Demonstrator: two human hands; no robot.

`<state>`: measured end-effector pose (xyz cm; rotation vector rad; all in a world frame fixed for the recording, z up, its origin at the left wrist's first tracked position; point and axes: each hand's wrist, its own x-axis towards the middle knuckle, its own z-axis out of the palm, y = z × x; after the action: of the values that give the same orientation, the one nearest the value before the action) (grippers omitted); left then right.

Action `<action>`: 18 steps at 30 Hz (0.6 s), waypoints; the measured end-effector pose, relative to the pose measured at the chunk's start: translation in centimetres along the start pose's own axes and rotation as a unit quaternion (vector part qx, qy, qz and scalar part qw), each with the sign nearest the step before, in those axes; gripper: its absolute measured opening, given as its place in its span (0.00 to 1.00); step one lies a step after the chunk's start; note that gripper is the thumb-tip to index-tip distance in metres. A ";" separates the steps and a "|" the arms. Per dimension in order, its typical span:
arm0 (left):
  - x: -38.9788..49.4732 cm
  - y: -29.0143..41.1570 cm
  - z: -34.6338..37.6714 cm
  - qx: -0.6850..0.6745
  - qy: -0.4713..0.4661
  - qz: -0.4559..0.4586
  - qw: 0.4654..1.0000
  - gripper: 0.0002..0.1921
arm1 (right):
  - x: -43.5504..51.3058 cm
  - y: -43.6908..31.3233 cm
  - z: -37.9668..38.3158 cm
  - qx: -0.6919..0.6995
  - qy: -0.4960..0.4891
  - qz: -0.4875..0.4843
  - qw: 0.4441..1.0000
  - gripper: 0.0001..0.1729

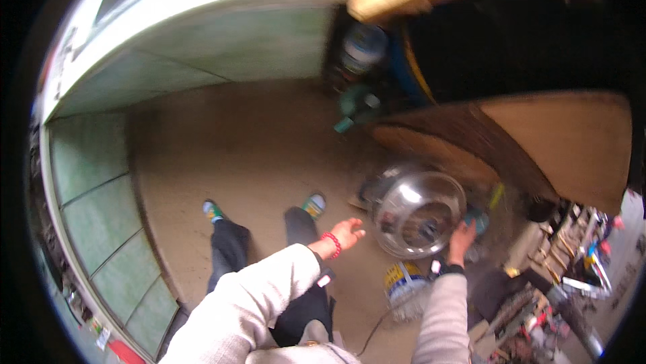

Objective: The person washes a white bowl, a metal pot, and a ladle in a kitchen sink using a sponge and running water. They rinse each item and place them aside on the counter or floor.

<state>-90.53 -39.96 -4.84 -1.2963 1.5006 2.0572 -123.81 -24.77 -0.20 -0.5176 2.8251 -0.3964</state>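
A shiny round metal basin (391, 235) is at the right of centre, its surface reflecting light. My right hand (463, 241) is at its right edge; blur hides whether the fingers grip the rim. A blue-green round thing (476, 219) lies just beyond that hand. On the basin's left side my left hand (348, 234) reaches out with fingers apart, holding nothing, with a red bead bracelet at the wrist. Below the basin stands a yellow, white and blue bucket (404, 279) beside clear plastic.
Brown boards (565, 147) lean at the right. A green watering can or jug (357, 104) and a plastic container (363, 48) stand near the dark corner. Split wood and litter (550, 243) lie lower right. Green tiled walls (101, 202) border the left. A thin cord (376, 327) crosses the floor.
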 end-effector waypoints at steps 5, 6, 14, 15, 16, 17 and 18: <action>-4.9 -0.6 -9.5 -0.204 0.006 -0.097 0.974 0.19 | -4.6 -4.5 -0.9 0.000 0.002 -0.071 0.997 0.26; -6.2 -0.9 -11.7 -0.256 0.022 -0.101 0.961 0.19 | -5.7 -5.6 -0.8 -0.005 -0.012 -0.083 0.996 0.27; -18.4 -1.9 -27.1 -0.457 0.113 -0.095 0.877 0.14 | -13.0 -18.2 -0.1 0.021 -0.009 -0.124 0.992 0.30; -19.6 -2.2 -28.5 -0.465 0.109 -0.090 0.874 0.14 | -13.8 -20.5 0.1 0.040 -0.041 -0.152 0.987 0.29; -21.5 -2.2 -29.9 -0.473 0.104 -0.086 0.871 0.13 | -15.0 -23.1 0.2 0.049 -0.057 -0.192 0.979 0.28; -23.0 -2.3 -31.2 -0.468 0.103 -0.082 0.874 0.15 | -16.1 -26.0 0.4 0.050 -0.093 -0.205 0.973 0.26; -24.7 -2.3 -32.5 -0.465 0.097 -0.063 0.878 0.16 | -17.5 -29.2 0.7 0.064 -0.104 -0.232 0.965 0.25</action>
<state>-59.20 -60.65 11.41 -1.8736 0.3679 2.7184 -98.72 -44.62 11.33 -1.1249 2.4387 -0.5679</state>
